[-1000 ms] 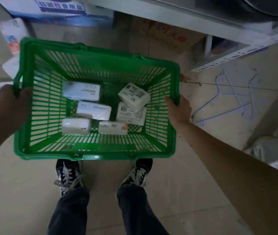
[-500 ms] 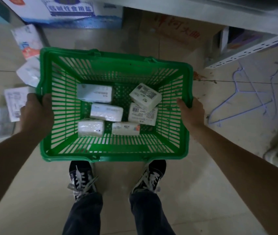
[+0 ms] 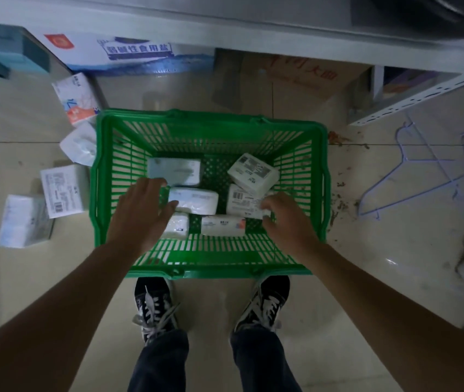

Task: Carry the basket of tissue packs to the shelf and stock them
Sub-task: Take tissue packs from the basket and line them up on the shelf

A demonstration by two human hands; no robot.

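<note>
A green basket point(image 3: 211, 128) is seen set on the tiled floor point(image 3: 366, 278), just in front of two dark sneakers, w/ six tissue packs lying on its bottom. The left hand point(image 3: 143, 213) is held inside the basket, fingers spread and relaxed, thumb at the middle-left pack point(image 3: 196, 200), nothing gripped. The right hand point(image 3: 287, 219) is shown w/ fingers curled onto the barcoded pack point(image 3: 242, 202) at the right side; whether it is actually pinched cannot be told. Another barcoded pack point(image 3: 253, 172) is propped tilted in the far-right corner. Loose packs point(image 3: 63, 190) are scattered on the floor left of the basket. A white shelf edge point(image 3: 253, 32) is visible beyond the basket's far rim, cartons beneath it. Wire hangers point(image 3: 423, 179) lie on the floor at right.
</note>
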